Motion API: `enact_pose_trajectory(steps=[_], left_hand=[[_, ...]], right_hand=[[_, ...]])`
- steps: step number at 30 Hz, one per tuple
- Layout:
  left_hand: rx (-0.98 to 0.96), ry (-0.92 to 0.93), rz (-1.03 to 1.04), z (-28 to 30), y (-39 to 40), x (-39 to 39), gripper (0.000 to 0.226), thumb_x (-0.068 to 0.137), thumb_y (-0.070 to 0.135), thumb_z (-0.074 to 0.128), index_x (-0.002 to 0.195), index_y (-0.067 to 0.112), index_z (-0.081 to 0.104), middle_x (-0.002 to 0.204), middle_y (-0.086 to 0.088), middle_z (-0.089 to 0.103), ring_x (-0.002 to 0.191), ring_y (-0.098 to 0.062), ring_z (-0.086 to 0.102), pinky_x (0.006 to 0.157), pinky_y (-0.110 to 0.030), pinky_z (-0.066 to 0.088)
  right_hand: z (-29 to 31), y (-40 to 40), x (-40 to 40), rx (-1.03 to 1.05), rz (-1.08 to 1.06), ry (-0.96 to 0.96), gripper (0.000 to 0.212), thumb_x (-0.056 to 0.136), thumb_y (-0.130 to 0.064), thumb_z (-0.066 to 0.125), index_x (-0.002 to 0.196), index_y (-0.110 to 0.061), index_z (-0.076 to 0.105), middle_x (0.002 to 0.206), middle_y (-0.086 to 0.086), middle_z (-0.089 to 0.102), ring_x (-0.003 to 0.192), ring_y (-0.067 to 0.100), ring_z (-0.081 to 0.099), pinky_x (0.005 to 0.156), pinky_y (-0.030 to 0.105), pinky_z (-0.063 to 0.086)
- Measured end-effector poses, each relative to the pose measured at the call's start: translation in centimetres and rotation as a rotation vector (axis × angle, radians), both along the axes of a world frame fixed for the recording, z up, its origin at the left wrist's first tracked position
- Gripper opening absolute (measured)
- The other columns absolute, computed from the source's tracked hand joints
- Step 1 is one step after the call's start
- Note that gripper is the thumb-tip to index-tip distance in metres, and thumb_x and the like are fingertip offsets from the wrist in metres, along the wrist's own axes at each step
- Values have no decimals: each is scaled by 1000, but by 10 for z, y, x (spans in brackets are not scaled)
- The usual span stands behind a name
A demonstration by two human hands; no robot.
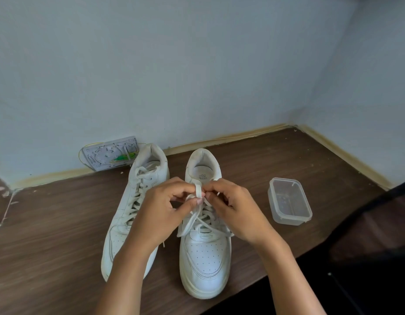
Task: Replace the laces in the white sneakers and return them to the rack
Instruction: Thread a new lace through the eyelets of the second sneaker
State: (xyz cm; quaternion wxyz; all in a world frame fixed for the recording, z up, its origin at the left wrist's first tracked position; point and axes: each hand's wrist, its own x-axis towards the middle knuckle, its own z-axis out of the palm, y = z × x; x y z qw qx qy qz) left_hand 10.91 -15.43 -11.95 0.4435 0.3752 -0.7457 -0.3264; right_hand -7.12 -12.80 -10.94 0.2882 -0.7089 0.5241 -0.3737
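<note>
A person's left hand (161,209) and right hand (233,209) are meeting over the right sneaker (205,246), fingers curled, each pinching the white lace (198,189) and holding up a small loop of it above the tongue. Loose lace ends are trailing down across the eyelets. The right sneaker is standing upright near the front edge of the brown wooden surface (49,258), toe toward the camera. The left sneaker (133,212), already laced, is lying just beside it. A clear plastic container (289,201), lidless, is sitting to the right. A wall socket plate (110,153) is showing at the back edge.
</note>
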Motion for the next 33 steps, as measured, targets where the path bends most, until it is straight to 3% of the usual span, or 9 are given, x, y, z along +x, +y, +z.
enact_pose_trajectory(steps=[4, 11, 14, 16, 21, 27, 29, 31, 33], left_hand=[[-50, -44, -36, 0, 1, -2, 22, 75, 7, 81, 89, 23, 77, 90, 13, 69, 83, -9, 68, 75, -16, 53], [-165, -117, 22, -2, 2, -5, 22, 70, 6, 85, 82, 22, 76, 91, 18, 64, 82, -4, 65, 71, -11, 47], [-170, -137, 38, -2, 2, -5, 27, 71, 4, 84, 81, 26, 74, 90, 20, 63, 81, -3, 64, 69, -12, 47], [-172, -138, 50, -3, 1, -4, 26, 72, 3, 84, 82, 25, 74, 90, 19, 62, 82, -4, 64, 68, -15, 49], [-86, -65, 0, -2, 1, -2, 28, 76, -6, 77, 79, 22, 75, 89, 15, 61, 82, -10, 65, 67, -18, 52], [-1, -45, -29, 0, 0, -4, 34, 79, -8, 72, 75, 25, 76, 87, 12, 61, 81, -13, 65, 64, -16, 49], [67, -29, -57, 1, 0, -2, 30, 82, 0, 70, 75, 29, 76, 88, 10, 61, 82, -15, 64, 66, -21, 50], [200, 5, -142, 3, 1, 1, 15, 77, 17, 68, 78, 29, 77, 92, 9, 63, 83, -17, 65, 72, -30, 54], [336, 31, -231, 4, 4, 3, 14, 70, 29, 70, 82, 27, 78, 97, 8, 64, 82, -18, 66, 75, -39, 57]], right_hand=[[4, 1, -4, 77, 19, -38, 20, 97, -12, 57, 105, -17, 74, 89, -5, 74, 80, 12, 68, 75, 30, 55], [5, 1, -13, 200, 66, -100, 20, 95, -13, 61, 104, -23, 76, 97, -8, 75, 95, 15, 70, 91, 43, 54], [4, 1, -16, 201, 69, -90, 19, 94, -11, 63, 102, -21, 77, 87, -15, 74, 84, 2, 68, 78, 24, 55], [4, 2, -17, 198, 70, -91, 18, 93, -7, 62, 100, -16, 77, 73, -21, 69, 67, -7, 61, 63, 10, 46], [5, 2, -17, 242, 111, -136, 18, 96, -7, 58, 100, -12, 75, 78, 2, 71, 74, 1, 63, 72, 18, 48], [4, 2, -17, 323, 147, -202, 19, 95, -4, 59, 104, -10, 75, 80, -7, 69, 68, -4, 58, 65, 9, 42], [4, 1, -17, 327, 147, -225, 20, 94, -5, 61, 104, -14, 75, 85, -5, 72, 75, 3, 63, 70, 16, 47], [2, 1, -17, 314, 152, -221, 20, 91, -8, 65, 104, -20, 76, 91, 9, 72, 87, 33, 65, 80, 43, 54], [0, 1, -16, 319, 190, -221, 21, 90, -11, 68, 106, -22, 75, 97, 20, 70, 96, 48, 60, 91, 60, 48]])
